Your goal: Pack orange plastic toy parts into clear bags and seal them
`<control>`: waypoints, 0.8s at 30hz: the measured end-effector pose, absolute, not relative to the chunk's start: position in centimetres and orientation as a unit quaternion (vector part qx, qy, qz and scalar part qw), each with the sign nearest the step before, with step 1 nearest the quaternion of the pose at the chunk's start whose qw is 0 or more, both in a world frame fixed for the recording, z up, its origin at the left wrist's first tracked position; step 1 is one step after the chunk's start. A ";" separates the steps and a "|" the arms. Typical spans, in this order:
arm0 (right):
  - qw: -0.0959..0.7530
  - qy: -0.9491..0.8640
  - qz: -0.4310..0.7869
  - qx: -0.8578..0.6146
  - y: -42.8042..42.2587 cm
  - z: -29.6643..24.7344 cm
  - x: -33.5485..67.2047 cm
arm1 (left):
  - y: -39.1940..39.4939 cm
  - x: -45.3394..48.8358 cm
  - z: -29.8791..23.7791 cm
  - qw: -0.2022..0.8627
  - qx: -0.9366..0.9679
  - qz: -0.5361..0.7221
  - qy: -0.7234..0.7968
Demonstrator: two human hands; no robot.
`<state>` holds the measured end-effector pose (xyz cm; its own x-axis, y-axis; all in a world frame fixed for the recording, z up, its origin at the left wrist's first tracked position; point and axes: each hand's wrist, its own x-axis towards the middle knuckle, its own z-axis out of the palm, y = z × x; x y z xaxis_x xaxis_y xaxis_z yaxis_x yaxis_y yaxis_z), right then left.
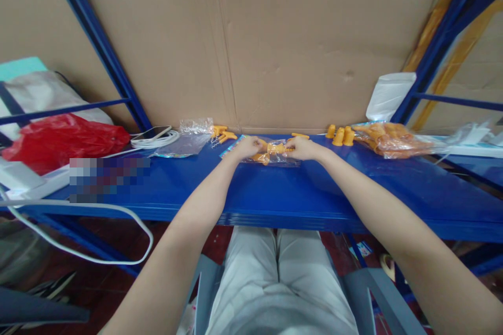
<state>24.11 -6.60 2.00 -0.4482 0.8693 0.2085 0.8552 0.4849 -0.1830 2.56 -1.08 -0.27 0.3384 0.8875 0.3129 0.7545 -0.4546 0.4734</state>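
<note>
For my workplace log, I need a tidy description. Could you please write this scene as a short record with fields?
Surface: blue shelf
Left hand: at the left side of some orange pieces; exact grip too small to tell
Right hand: at their right side; exact grip unclear
Around the pieces: clear plastic bag
Farther left: orange-handled spirals, coiled white cable, red bag
Farther right: upright orange cups, filled clear bag
Behind: cardboard
</note>
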 end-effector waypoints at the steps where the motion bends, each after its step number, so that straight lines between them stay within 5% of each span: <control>1: 0.135 -0.852 0.038 -0.505 -6.5 1.9 24.1 | -1.0 2.6 -0.3 0.127 0.807 0.277 0.506; 6: 0.134 -0.851 0.107 -0.497 -6.9 1.5 23.7 | -1.2 2.8 -0.4 0.132 0.803 0.289 0.504; 17: 0.274 -0.816 0.232 -0.454 -4.8 0.0 24.1 | -2.8 3.6 0.8 0.111 0.794 0.291 0.522; 24: 0.253 -0.810 0.311 -0.427 -5.7 0.4 24.9 | -3.2 3.6 1.0 0.109 0.787 0.287 0.536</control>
